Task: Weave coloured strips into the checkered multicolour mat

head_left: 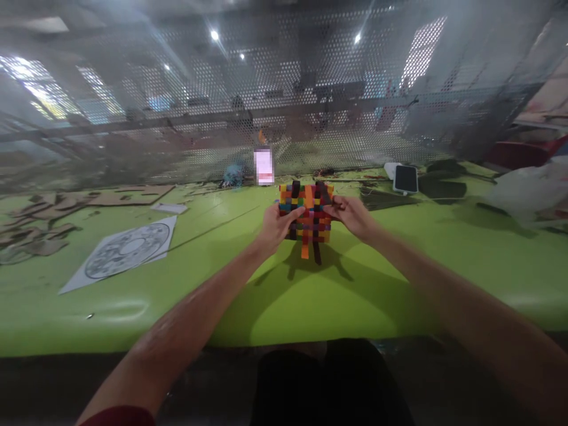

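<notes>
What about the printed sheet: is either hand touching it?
No, the left hand and right hand both hold the woven piece, and the sheet lies apart from them on the green table.

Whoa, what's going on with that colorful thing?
A person is holding a colorful woven piece above a green table. The left hand grips one side, its thumb across the front, and the right hand has its fingers at the other side. Two strip ends, one orange and one dark, hang from the bottom. Off to the left lies paper with a round printed pattern.
</notes>
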`<state>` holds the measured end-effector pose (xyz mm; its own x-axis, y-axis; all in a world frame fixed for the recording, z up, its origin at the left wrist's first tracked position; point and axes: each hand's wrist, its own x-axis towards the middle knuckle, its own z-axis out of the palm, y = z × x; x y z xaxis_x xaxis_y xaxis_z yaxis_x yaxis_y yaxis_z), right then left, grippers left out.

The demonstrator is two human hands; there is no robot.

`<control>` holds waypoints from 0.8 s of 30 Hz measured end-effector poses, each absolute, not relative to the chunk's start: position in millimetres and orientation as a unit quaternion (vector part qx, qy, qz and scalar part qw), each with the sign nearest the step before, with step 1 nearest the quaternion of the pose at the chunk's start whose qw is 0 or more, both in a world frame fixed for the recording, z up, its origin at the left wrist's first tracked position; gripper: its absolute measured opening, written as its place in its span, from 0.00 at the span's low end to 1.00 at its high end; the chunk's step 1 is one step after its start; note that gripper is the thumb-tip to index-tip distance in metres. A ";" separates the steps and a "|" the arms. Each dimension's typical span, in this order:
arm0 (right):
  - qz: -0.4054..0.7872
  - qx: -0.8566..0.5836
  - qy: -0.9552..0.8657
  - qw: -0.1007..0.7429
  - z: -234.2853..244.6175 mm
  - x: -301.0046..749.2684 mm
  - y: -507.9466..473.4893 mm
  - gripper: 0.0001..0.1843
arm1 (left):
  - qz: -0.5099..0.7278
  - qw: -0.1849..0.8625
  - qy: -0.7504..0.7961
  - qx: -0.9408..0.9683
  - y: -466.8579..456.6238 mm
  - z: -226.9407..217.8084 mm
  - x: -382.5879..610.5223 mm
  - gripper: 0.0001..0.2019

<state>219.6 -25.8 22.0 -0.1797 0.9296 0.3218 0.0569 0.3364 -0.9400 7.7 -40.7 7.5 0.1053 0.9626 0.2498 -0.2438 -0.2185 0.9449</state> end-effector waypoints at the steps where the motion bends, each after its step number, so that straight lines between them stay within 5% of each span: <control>1: 0.458 -0.384 -0.618 0.511 21.2 219.7 -25.1 0.18 | 0.570 0.523 0.342 0.534 -40.2 6.6 7.9 0.20; 10: 0.534 -0.372 -0.545 0.529 27.3 222.0 -20.4 0.04 | 0.622 0.371 0.296 0.623 -40.1 27.2 -2.3 0.32; 16: 0.525 -0.370 -0.575 0.507 27.0 212.2 -26.6 0.05 | 0.636 0.339 0.307 0.622 -40.6 34.6 -5.0 0.13; 24: 0.511 -0.376 -0.572 0.520 38.1 208.1 -31.2 0.12 | 0.620 0.354 0.318 0.624 -35.5 28.4 -3.3 0.11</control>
<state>208.1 -31.2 38.1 -0.1763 0.9614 0.2114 -0.1021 0.1957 -0.9753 -3.3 -35.5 28.4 0.0296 0.8352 0.5491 -0.0412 -0.5478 0.8356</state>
